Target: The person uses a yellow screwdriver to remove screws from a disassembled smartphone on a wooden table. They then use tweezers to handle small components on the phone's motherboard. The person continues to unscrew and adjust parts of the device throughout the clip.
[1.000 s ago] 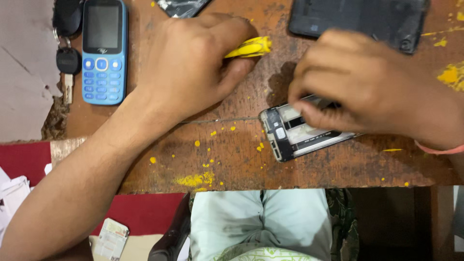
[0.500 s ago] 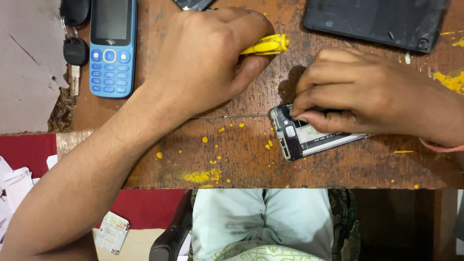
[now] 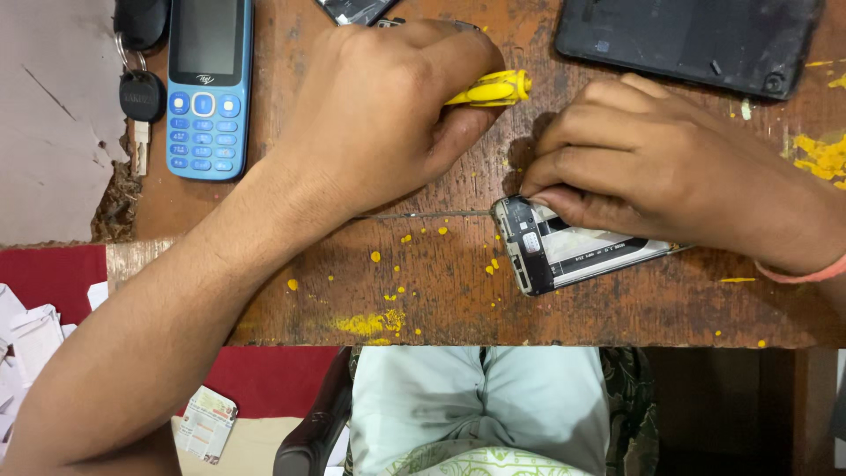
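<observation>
**Thin tool at the corner of an opened phone**

Near the front edge of the wooden bench (image 3: 617, 317), toward its right end, lies the opened phone (image 3: 573, 251), back cover off, tilted a little so its top end points left. Your right hand (image 3: 670, 172) presses down on it with the fingers bunched along its upper edge, covering most of the far side. Your left hand (image 3: 388, 115) is closed in a fist around the yellow-handled tool (image 3: 489, 88); only the handle's end shows past your thumb. A thin metal shaft (image 3: 423, 214) runs along the wood to the phone's top-left corner, and it probably belongs to that tool, though your fist hides the join.

The risk sits at that corner. If the tip skids off the frame, it could gouge the exposed parts inside or run on toward your right fingertips, which rest just beside it. Too much sideways push could also slide the phone toward the front edge, which is close.

The phone itself shows a silver frame, a dark top band with a small pale square part, and a white strip along its length. Yellow specks dot the wood around it. A blue keypad phone (image 3: 207, 88) lies at the back left corner beside keys (image 3: 141, 97), and a dark tablet (image 3: 687, 40) lies at the back right.
</observation>
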